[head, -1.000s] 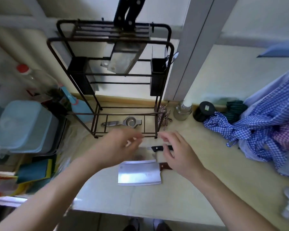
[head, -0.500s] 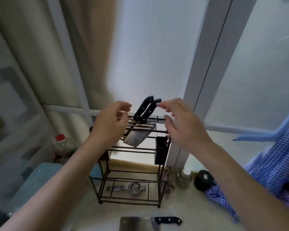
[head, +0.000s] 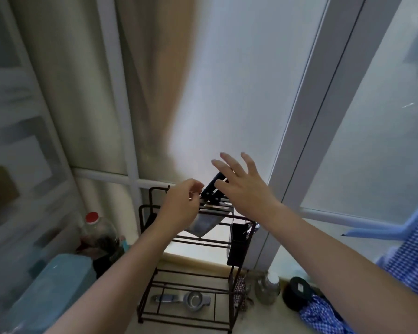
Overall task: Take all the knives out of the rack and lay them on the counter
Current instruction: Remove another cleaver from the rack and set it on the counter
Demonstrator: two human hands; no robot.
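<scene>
A dark wire rack (head: 229,244) stands on the counter against the window. Black knife handles (head: 211,190) stick up from its top slots, and a cleaver blade (head: 200,224) hangs below them. My left hand (head: 182,203) is at the rack's top, just left of the handles, fingers curled and holding nothing that I can see. My right hand (head: 239,186) is spread open over the handles from the right, covering part of them. The knives laid on the counter are out of view.
A metal squeezer (head: 186,298) lies on the rack's bottom shelf. A black utensil cup (head: 237,244) hangs at the rack's right. A red-capped bottle (head: 97,231) and teal box (head: 53,285) sit left. A glass jar (head: 267,288), black lid (head: 298,290) and checked cloth (head: 323,314) lie right.
Both hands rose from the knives on the counter to the top of the rack. The view tilted upward. The right hand has spread wider over the handles.
</scene>
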